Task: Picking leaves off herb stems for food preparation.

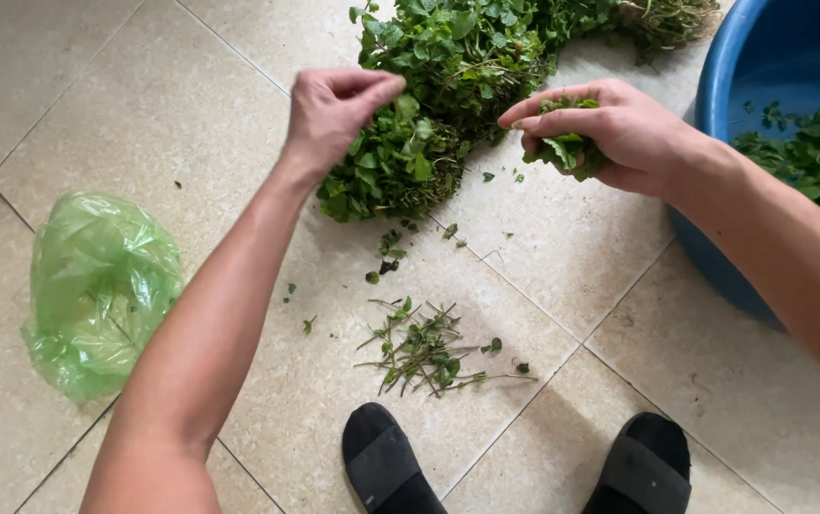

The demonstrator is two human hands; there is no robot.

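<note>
The left hand pinches a sprig atop the herb pile at twelve o'clock; the right hand clenches picked leaves beside the blue basin. Best pluck just above the stalk, dropping stems separately.

A crumpled green plastic bag lies on the floor tiles
</note>
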